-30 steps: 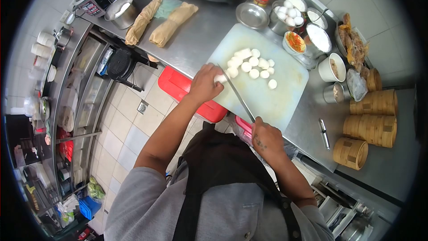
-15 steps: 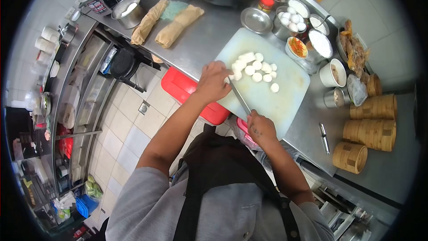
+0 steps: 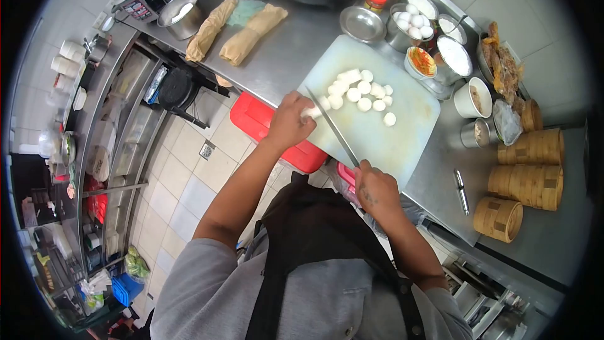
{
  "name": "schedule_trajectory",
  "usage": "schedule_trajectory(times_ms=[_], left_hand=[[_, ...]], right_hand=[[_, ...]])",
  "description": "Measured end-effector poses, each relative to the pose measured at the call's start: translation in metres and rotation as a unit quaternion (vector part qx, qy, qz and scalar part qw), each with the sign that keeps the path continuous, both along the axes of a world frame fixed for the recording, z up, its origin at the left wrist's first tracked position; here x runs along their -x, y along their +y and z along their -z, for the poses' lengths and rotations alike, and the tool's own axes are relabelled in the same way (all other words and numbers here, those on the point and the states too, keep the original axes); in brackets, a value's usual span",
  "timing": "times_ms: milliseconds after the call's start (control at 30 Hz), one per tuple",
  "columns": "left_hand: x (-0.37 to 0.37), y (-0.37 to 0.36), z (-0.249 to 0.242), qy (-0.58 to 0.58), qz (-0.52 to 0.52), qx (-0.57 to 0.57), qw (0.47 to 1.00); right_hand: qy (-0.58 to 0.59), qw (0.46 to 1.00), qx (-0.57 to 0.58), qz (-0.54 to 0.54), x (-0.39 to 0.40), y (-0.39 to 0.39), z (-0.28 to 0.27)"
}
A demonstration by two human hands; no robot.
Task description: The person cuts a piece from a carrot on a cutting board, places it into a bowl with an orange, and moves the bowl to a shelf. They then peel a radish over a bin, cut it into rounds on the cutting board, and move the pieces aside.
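My right hand (image 3: pixel 376 190) is closed around the handle of a long knife (image 3: pixel 336 128). Its blade slants up and left over the cutting board (image 3: pixel 402 145), with the tip near my left hand (image 3: pixel 292 121). The fingers of my left hand are closed on the end of a white dough roll (image 3: pixel 311 112) at the board's left edge, and the blade lies across or just beside that roll. Several short white dough pieces (image 3: pixel 364 104) sit loosely grouped to the right of the blade; one lies a little apart.
Bowls of eggs (image 3: pixel 416 33), white powder (image 3: pixel 454 56) and orange shreds (image 3: pixel 420 63) stand behind the board. Bamboo steamers (image 3: pixel 498 219) and a peeler (image 3: pixel 462 192) are at the right. Two cloth-wrapped bundles (image 3: pixel 253 34) lie left, above a red lid (image 3: pixel 251 119) below the counter.
My left hand has drawn slightly left and down, leaving more of the dough roll visible. The knife tip has shifted up and left, now beside that hand.
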State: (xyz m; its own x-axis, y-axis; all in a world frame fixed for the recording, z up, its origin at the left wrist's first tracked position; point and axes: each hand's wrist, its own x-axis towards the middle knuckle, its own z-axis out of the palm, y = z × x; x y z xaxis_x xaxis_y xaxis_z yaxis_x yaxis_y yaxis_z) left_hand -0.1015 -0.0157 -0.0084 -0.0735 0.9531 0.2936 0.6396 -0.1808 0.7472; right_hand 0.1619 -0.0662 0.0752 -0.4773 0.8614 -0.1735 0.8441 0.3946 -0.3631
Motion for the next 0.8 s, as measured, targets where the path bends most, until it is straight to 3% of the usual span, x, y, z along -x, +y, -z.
schedule_trajectory(times_ms=[333,467,533,800], left_hand=[[-0.001,0.007,0.001,0.033,0.005,-0.006,0.999],[-0.002,0.006,0.003,0.022,0.006,-0.017,1.0],[0.001,0.005,0.002,0.022,0.001,-0.012,1.0],[0.003,-0.012,0.013,-0.045,-0.012,-0.031,0.998]], right_hand=[[-0.027,0.999,0.043,-0.02,-0.006,-0.004,-0.005],[0.017,0.998,0.015,-0.057,0.001,0.008,0.027],[0.007,0.999,0.033,-0.029,0.009,0.016,0.049],[0.029,0.995,0.09,0.006,0.003,0.022,0.047]])
